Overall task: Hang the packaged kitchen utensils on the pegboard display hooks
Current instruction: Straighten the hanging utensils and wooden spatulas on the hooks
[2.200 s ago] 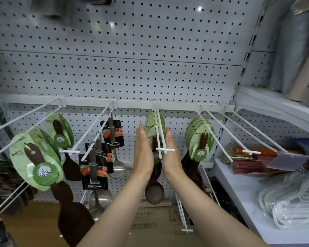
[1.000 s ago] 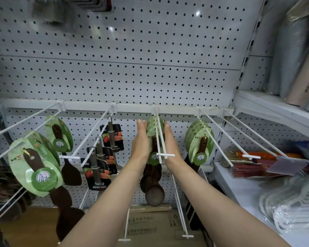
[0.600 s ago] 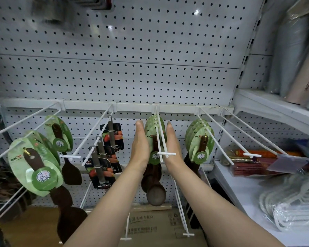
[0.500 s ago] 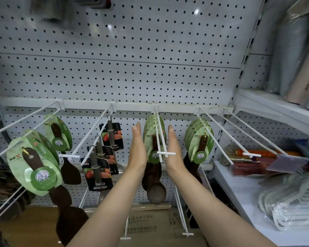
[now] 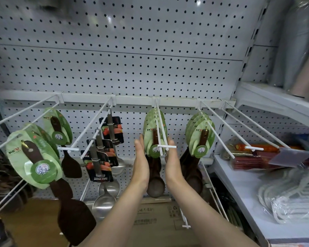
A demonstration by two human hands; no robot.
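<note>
Several dark wooden spoons on green leaf-shaped cards [image 5: 152, 129] hang in a stack on the centre white wire hook [image 5: 161, 129] of the pegboard [image 5: 132, 59]. My left hand [image 5: 141, 163] stands flat and upright at the stack's left side, fingers straight. My right hand [image 5: 172, 161] stands flat at its right side, just under the hook's crossbar tip. Both palms face each other with the spoons between them. Neither hand grips anything.
A second stack of green-carded spoons [image 5: 200, 136] hangs on the hook to the right. Steel ladles on black cards [image 5: 103, 154] and green-carded spatulas [image 5: 36, 157] hang to the left. Two bare hooks [image 5: 243, 129] jut out at right. A shelf [image 5: 239, 189] holds packets; a cardboard box [image 5: 150, 216] sits below.
Both hands have slid a little lower and drawn back along the stack's sides, staying flat. The carded spoons stay bunched on the centre hook.
</note>
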